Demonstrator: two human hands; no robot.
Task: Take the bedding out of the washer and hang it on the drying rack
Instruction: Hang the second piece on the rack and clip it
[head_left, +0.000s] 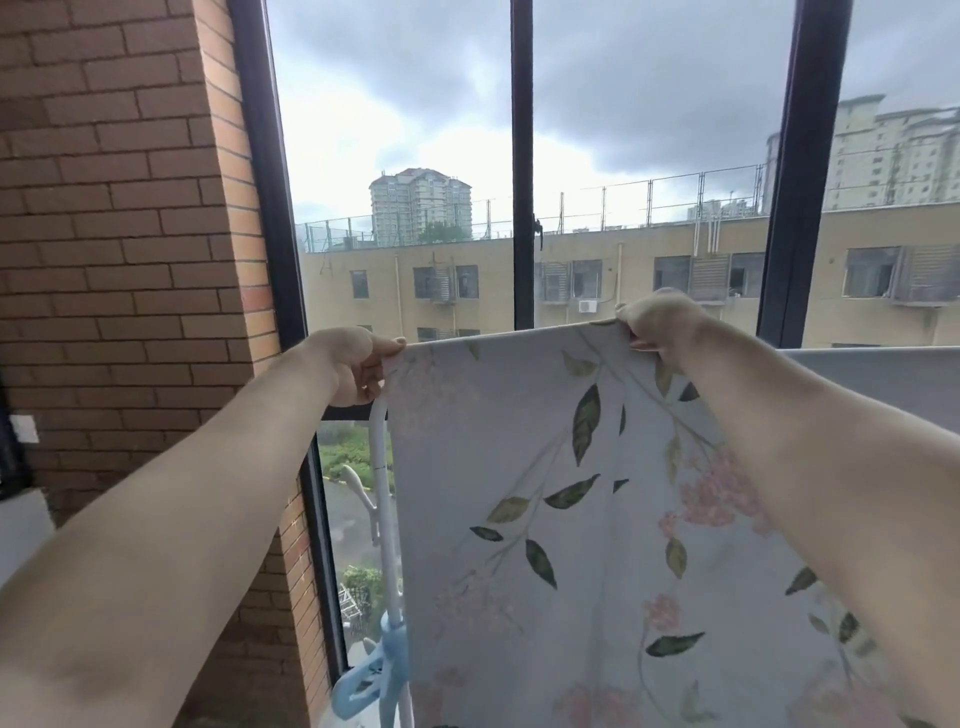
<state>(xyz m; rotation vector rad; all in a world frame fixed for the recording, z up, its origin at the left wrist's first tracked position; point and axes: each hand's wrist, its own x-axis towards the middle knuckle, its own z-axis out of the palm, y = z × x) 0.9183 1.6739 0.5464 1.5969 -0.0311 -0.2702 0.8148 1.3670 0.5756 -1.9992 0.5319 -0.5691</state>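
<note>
Both hands are up top: my left hand (353, 364) pinches the upper left corner of the pale grey-blue bed sheet printed with green leaves and pink blossoms (545, 493), and my right hand (657, 325) grips the same edge further along. The sheet hangs flat before the black-framed window (522, 156), with the white tubular metal drying rack (382, 467) just beside its left edge. A light blue plastic peg (379, 670) is clipped low on that upright.

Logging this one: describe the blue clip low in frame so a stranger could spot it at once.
Start at the black-framed window beside the brick wall. In front of it a white rack pole runs down along the left edge of the floral sheet. Near the pole's bottom sits the pale blue plastic clip, the only blue item there.
</note>
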